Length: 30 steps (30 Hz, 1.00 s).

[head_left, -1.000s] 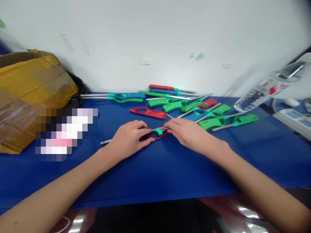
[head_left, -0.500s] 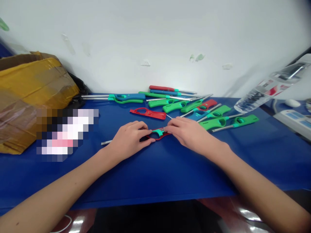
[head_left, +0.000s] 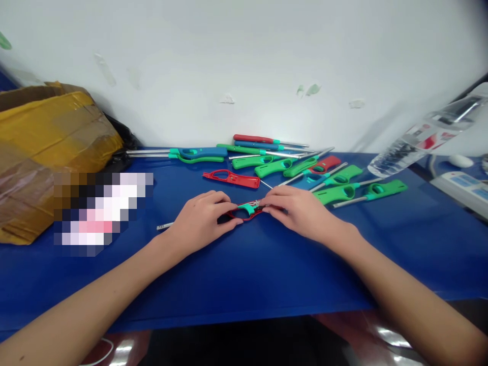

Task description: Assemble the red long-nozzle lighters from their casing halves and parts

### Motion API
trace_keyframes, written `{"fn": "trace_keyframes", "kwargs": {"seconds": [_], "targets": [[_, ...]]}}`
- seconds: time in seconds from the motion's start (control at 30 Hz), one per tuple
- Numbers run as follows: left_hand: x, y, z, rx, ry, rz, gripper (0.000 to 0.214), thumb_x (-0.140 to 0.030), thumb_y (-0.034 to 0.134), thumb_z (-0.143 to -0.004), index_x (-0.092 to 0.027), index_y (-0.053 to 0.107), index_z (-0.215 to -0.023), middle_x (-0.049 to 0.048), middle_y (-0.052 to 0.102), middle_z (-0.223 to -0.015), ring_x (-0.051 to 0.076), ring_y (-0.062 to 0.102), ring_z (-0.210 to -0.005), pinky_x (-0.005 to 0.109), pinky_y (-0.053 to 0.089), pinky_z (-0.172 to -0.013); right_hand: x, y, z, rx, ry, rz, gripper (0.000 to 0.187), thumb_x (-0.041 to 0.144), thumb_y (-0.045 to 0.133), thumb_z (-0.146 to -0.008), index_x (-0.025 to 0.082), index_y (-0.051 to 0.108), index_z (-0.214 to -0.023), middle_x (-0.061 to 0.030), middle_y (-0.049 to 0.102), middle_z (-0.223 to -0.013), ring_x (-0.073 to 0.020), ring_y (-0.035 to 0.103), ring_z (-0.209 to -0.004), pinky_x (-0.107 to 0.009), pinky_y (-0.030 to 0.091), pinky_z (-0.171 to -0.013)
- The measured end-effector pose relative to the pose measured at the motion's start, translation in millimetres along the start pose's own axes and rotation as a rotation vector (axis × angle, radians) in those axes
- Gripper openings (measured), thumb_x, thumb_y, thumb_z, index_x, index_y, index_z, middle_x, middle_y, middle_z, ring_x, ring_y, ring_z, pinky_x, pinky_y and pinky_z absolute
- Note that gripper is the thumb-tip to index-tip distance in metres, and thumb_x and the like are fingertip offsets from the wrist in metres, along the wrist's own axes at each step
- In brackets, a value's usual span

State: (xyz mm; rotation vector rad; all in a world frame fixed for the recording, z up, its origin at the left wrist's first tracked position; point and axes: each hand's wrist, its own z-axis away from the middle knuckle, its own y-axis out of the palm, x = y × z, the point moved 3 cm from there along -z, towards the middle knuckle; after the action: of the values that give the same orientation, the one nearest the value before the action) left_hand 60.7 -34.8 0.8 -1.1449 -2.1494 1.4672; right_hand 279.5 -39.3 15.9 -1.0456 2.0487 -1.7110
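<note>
Low over the blue table, my left hand (head_left: 206, 218) is closed with thumb and fingers on the front of an opened red gas lighter (head_left: 249, 209). Its turquoise trigger shows beside the finger loop, and a metal tube (head_left: 164, 226) sticks out left from behind my wrist. At the handle end, my right hand (head_left: 293, 207) pinches the lighter near thin pale wires; its fingertips partly hide the inner parts. A loose red half shell (head_left: 232, 179) lies just behind, inner side up. A thin metal rod (head_left: 266, 184) shows behind my right fingers.
Several green, blue and red lighters (head_left: 269, 165) lie in a loose pile near the wall. A taped cardboard box (head_left: 57, 152) stands left, beside a blurred-out patch. Right are a tilted water bottle (head_left: 415, 140) and a power strip (head_left: 465, 190). The blue table (head_left: 244, 284) ends in front.
My right thumb and fingertips have shifted slightly at the handle end, showing a little more of the inner parts. My left hand keeps its hold; the view has moved very slightly.
</note>
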Motion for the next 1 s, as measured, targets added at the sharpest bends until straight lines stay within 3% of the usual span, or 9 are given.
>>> {"fn": "trace_keyframes", "kwargs": {"seconds": [0.63,1.0], "targets": [[-0.8,0.2,-0.2,-0.023,-0.003,-0.007,0.024,-0.039,0.064,-0.089,-0.019,0.073,-0.099,0.0048,0.069,-0.093,0.017,0.064,-0.079,0.027,0.051,-0.068,3.4,1.0,-0.1,-0.026,0.006,0.020,0.023,0.018,0.049,-0.096,0.018,0.069,-0.108,-0.0090,0.069,-0.101,-0.0217,0.064,-0.093,-0.036,0.053,-0.083],[-1.2,-0.7,0.0,-0.022,-0.005,-0.002,0.022,-0.037,0.068,-0.087,-0.019,0.074,-0.099,0.0039,0.069,-0.091,0.017,0.064,-0.077,0.027,0.050,-0.067,6.3,-0.8,-1.3,-0.013,0.094,-0.155,0.024,0.015,0.051,-0.095,0.017,0.069,-0.112,-0.0075,0.065,-0.097,-0.0184,0.062,-0.087,-0.031,0.050,-0.079]]}}
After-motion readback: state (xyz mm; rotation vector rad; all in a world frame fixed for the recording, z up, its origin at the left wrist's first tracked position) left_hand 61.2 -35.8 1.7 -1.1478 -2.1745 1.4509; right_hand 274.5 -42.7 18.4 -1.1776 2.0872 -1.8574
